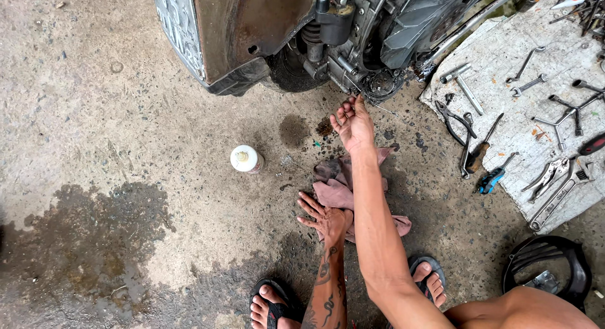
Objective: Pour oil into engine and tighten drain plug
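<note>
Stained concrete floor under a scooter's engine point(378, 33). Right hand point(353, 124) reaches up at the engine's underside, fingers loosely spread, gripping nothing. Left hand point(324, 219) lies flat and open on a pink rag point(334, 187): soft, light, probably oily; pinch it anywhere. White bottle point(246, 159) stands nearby.

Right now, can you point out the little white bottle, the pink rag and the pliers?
white bottle point(244, 158), head view, on its round cap.
pink rag point(334, 191), head view, on the folded cloth beside the left hand.
pliers point(455, 121), head view, on the dark handles.
</note>
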